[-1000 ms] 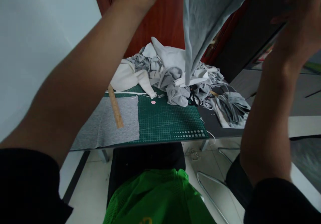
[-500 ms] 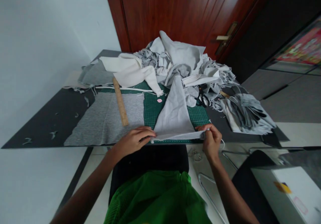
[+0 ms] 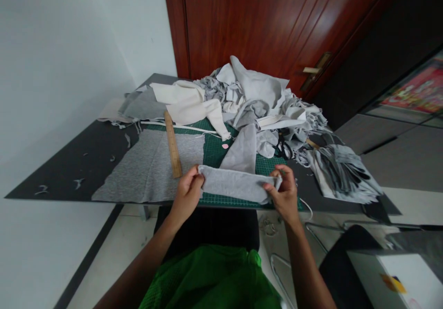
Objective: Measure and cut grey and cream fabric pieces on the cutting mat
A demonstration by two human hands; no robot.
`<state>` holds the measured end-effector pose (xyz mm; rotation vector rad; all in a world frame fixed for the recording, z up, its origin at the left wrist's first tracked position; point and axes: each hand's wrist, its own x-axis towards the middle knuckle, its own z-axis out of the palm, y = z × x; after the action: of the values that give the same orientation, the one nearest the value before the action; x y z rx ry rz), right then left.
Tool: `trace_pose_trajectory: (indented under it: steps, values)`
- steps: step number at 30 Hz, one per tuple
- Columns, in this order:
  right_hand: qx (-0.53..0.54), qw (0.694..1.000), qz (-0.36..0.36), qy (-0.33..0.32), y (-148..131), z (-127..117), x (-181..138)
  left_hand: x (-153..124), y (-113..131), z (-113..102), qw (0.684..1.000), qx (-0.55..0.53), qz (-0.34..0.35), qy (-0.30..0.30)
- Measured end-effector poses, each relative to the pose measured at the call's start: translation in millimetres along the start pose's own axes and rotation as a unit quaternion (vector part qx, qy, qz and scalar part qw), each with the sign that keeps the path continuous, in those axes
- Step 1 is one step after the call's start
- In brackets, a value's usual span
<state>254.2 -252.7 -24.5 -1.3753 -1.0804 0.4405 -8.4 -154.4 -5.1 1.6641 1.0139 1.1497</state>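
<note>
A light grey piece of fabric (image 3: pixel 235 185) is stretched between my hands near the table's front edge, its near end folded up into a band. My left hand (image 3: pixel 189 188) pinches the band's left upper corner. At the other end, my right hand (image 3: pixel 284 190) grips the band between thumb and fingers. The rest of this fabric tapers away from me over the green cutting mat (image 3: pixel 216 154). Left of it lies a flat darker grey fabric panel (image 3: pixel 138 175) with a wooden ruler (image 3: pixel 172 145) across it.
A heap of grey and white fabric scraps (image 3: pixel 259 87) fills the table's back. Black scissors (image 3: pixel 284 149) lie at its edge. On the right is a stack of grey fabric pieces (image 3: pixel 346 172). White cloth pieces (image 3: pixel 194 101) lie behind the ruler. A white box (image 3: pixel 391 276) stands at lower right.
Both hands have raised the fabric's near end and turned it up, so a wider band now faces me. My left hand has shifted from lying over the edge to pinching the corner.
</note>
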Motion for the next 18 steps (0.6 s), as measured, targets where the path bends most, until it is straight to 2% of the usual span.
trace_pose_trajectory:
  steps: [3, 6, 8, 9, 11, 13, 14, 15, 16, 18]
  values:
    - [-0.023, 0.993, 0.023, -0.114, 2.8, -6.8, 2.2, 15.4, 6.2, -0.2, 1.0, -0.005, 0.014, -0.009]
    - [-0.072, 0.973, 0.058, -0.21, -4.0, -24.0, 24.8, 51.1, 16.2, -0.5, 0.993, 0.017, 0.062, -0.096]
    - [-0.131, 0.947, 0.077, -0.281, -22.2, -39.4, 58.0, 90.2, 32.0, 2.6, 0.974, 0.075, 0.148, -0.155]
    - [-0.169, 0.941, 0.069, -0.283, -35.7, -47.3, 79.4, 113.1, 44.0, 5.7, 0.958, 0.112, 0.196, -0.178]
    - [-0.269, 0.949, 0.023, -0.162, -69.6, -62.7, 127.4, 161.1, 76.4, 14.0, 0.913, 0.198, 0.291, -0.205]
    - [-0.284, 0.955, -0.025, -0.078, -108.1, -76.2, 175.0, 204.5, 117.6, 22.0, 0.865, 0.282, 0.366, -0.195]
    - [-0.284, 0.955, -0.079, -0.034, -127.2, -81.9, 196.4, 222.4, 139.8, 24.7, 0.849, 0.303, 0.393, -0.183]
    - [-0.274, 0.952, -0.136, 0.023, -145.4, -86.5, 215.4, 237.2, 162.0, 26.2, 0.848, 0.299, 0.404, -0.169]
    - [-0.265, 0.949, -0.163, 0.055, -162.1, -90.0, 231.6, 248.7, 183.2, 26.5, 0.848, 0.29, 0.413, -0.163]
    - [-0.235, 0.942, -0.204, 0.124, -189.7, -92.6, 255.3, 263.5, 219.8, 24.4, 0.868, 0.238, 0.422, -0.104]
